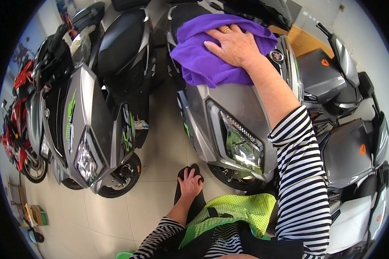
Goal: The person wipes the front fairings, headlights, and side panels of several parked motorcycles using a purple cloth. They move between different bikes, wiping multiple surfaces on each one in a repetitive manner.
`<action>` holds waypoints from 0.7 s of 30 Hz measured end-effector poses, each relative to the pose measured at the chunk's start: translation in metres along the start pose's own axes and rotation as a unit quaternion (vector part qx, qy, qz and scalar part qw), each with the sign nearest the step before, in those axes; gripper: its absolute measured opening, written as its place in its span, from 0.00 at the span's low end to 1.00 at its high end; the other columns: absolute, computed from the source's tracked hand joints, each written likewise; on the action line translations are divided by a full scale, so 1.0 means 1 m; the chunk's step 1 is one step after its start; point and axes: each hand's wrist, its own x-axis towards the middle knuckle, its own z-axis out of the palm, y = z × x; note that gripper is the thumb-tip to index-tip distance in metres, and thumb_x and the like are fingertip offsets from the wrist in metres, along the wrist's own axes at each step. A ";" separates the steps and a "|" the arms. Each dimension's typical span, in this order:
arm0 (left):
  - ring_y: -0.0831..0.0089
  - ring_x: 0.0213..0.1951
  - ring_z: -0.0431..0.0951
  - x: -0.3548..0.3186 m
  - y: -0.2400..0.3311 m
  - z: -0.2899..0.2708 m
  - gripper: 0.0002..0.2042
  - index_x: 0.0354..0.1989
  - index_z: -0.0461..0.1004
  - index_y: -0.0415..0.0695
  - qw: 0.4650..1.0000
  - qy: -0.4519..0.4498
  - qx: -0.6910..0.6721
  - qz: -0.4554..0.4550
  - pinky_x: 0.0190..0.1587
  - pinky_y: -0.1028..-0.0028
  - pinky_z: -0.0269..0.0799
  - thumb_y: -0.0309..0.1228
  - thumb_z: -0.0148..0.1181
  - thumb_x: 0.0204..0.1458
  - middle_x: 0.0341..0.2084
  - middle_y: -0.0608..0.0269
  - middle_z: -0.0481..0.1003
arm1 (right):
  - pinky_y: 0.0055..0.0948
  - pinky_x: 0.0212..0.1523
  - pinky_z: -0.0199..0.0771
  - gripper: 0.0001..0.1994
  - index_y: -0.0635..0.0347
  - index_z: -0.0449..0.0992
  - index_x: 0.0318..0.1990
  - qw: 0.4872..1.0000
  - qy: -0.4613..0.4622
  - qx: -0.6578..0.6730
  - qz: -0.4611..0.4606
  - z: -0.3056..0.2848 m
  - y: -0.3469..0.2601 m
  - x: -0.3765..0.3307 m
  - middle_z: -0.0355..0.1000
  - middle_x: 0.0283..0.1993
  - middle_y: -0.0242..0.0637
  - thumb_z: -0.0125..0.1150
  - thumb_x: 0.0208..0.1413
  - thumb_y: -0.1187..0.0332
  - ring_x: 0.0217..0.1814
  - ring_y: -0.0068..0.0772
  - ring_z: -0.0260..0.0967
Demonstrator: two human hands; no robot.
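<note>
My right hand [235, 45] lies flat on a purple cloth [203, 64], its fingers apart and a ring on one of them. Some fingertips are partly covered by a fold. The cloth is bunched across the upper front of a grey scooter [242, 101], above its angular headlight [243, 149]. Lower down, my left hand [190, 183] rests with spread fingers over my dark-clothed leg, holding nothing. A yellow-green checked apron [242, 211] covers my lap, and striped sleeves reach down both arms.
A second grey scooter [84, 116] with green markings stands to the left, a red motorcycle [19, 125] beyond it. Several grey scooters with orange emblems line the right, including one front panel [350, 151]. Pale floor tiles [112, 211] run between them. A green rim [124, 255] shows at the bottom.
</note>
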 end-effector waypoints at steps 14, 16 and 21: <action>0.58 0.69 0.56 0.000 -0.002 0.003 0.15 0.44 0.81 0.61 0.999 0.027 0.033 0.016 0.60 0.38 0.55 0.42 0.61 0.47 0.63 0.66 0.66 | 0.50 0.59 0.66 0.29 0.42 0.72 0.60 0.991 0.044 0.116 0.045 -0.003 0.103 -0.018 0.70 0.61 0.41 0.47 0.58 0.38 0.63 0.47 0.67; 0.58 0.69 0.56 0.002 -0.002 0.001 0.14 0.44 0.81 0.61 0.999 0.033 0.033 0.022 0.60 0.38 0.55 0.42 0.61 0.47 0.62 0.67 0.66 | 0.41 0.62 0.65 0.25 0.47 0.73 0.58 0.979 0.034 0.198 0.017 0.005 0.138 -0.025 0.70 0.60 0.43 0.46 0.61 0.44 0.63 0.47 0.65; 0.59 0.68 0.56 0.005 0.000 -0.001 0.14 0.43 0.81 0.60 0.999 0.030 0.031 0.011 0.59 0.38 0.56 0.42 0.61 0.47 0.61 0.68 0.67 | 0.38 0.62 0.65 0.18 0.58 0.68 0.59 0.927 0.277 0.110 -0.228 0.050 0.210 -0.038 0.68 0.59 0.44 0.47 0.63 0.67 0.61 0.50 0.65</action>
